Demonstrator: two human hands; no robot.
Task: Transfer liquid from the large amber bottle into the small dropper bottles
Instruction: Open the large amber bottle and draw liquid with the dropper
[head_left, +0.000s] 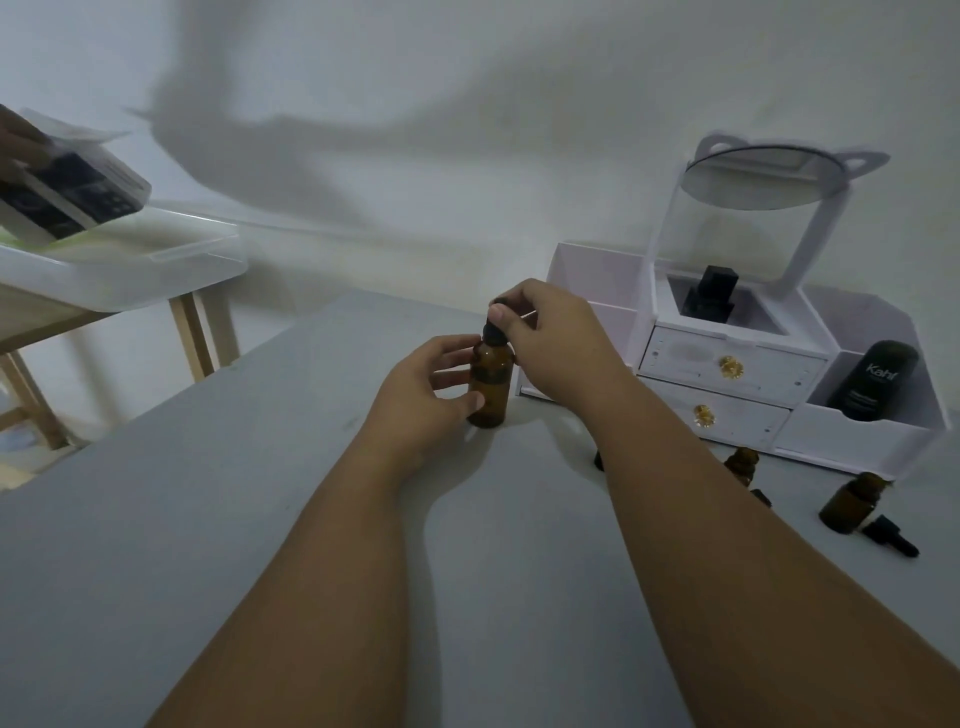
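The large amber bottle (489, 382) stands upright on the grey table (260, 493). My left hand (426, 395) grips its body from the left. My right hand (550, 343) pinches the black dropper cap (496, 332) on its neck from above. To the right, two small amber dropper bottles (742, 464) (852, 501) stand open near the organiser. A loose black dropper cap (889, 534) lies beside the nearer one. Another small dark piece (598, 460) peeks out behind my right forearm.
A white desk organiser (727, 374) with drawers, a round mirror and a black Kahf bottle (872, 379) stands at the back right. At the far left a clear plastic bin (135, 260) sits on a wooden stand, with a box above it.
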